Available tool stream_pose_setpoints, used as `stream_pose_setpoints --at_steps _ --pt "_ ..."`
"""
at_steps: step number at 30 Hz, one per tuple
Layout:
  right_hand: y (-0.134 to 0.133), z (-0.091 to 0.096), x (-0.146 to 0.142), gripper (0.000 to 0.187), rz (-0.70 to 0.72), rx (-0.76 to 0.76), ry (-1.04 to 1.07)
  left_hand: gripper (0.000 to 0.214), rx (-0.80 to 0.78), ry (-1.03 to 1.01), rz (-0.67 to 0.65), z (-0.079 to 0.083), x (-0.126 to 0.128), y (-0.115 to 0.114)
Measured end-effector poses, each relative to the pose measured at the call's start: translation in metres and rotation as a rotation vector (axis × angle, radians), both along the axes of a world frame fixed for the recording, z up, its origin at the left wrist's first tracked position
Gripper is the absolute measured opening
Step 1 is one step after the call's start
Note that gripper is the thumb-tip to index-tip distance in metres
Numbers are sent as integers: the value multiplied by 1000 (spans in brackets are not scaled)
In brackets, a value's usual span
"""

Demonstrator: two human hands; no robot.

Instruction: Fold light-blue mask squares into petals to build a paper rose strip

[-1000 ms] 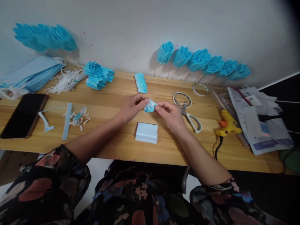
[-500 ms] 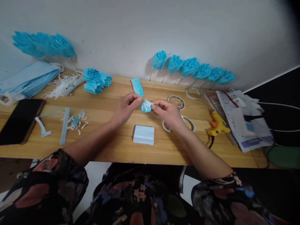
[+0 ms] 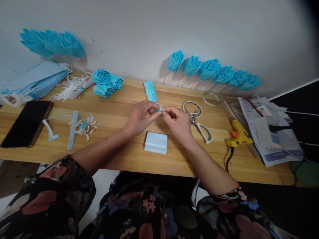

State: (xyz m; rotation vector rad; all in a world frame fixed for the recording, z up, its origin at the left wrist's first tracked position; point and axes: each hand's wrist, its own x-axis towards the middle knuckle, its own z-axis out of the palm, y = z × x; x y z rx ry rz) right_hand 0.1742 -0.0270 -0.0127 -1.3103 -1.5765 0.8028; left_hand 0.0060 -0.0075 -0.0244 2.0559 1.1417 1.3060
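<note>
My left hand [image 3: 141, 117] and my right hand [image 3: 177, 122] meet above the middle of the wooden table [image 3: 119, 156]. Both pinch a small folded blue paper piece [image 3: 159, 108], which is mostly hidden between my fingertips. Just below my hands lies a pale blue stack of folded paper [image 3: 156, 142]. A pleated blue strip [image 3: 150, 90] lies beyond my hands, near the wall.
White-handled scissors [image 3: 201, 126] and a yellow glue gun [image 3: 238, 135] lie right of my hands, with tape rings [image 3: 211, 98] and papers [image 3: 271, 132] further right. Blue paper flowers [image 3: 214, 68] lean against the wall. A phone [image 3: 26, 122], paper scraps [image 3: 82, 126] and blue masks [image 3: 35, 81] sit left.
My hands have closed in on each other, so the blue paper piece, clearly visible before, is now nearly covered by my fingers. The view has shifted slightly.
</note>
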Motion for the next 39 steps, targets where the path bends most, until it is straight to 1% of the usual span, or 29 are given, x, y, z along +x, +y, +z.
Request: stream_pose_setpoints --at_steps 6,13,17,20,23,27,29,31,32,35,37,38,39 --pt "-2 0 0 13 6 -24 -5 9 -91 -25 -1 3 1 -3" --pt "-3 0 0 13 19 -22 5 8 -122 -49 -4 4 2 -4" --pt "-1 -2 0 14 30 -44 39 9 -153 -72 -17 6 3 -4" --pt "2 -6 2 16 31 -75 89 8 -231 -153 -29 6 3 -3" --pt "4 -9 5 17 29 -113 135 12 -304 -256 -40 3 3 0" --pt "7 -11 8 16 28 -121 180 18 -358 -339 -37 -1 2 4" --pt "8 -12 9 17 26 -119 205 17 -371 -358 -20 -1 1 6" --pt "9 -12 9 18 19 -131 229 16 -366 -377 24 6 -3 9" --pt "10 -12 9 20 17 -143 240 15 -355 -387 56 13 -6 11" --pt "10 -12 10 24 22 -187 275 16 -285 -368 159 42 -23 11" --pt "10 -12 10 26 26 -205 303 15 -225 -237 204 63 -45 6" --pt "10 -11 10 26 29 -210 318 14 -159 -135 253 71 -58 1" --pt "11 -11 9 26 34 -215 337 11 -120 39 304 76 -73 -5"
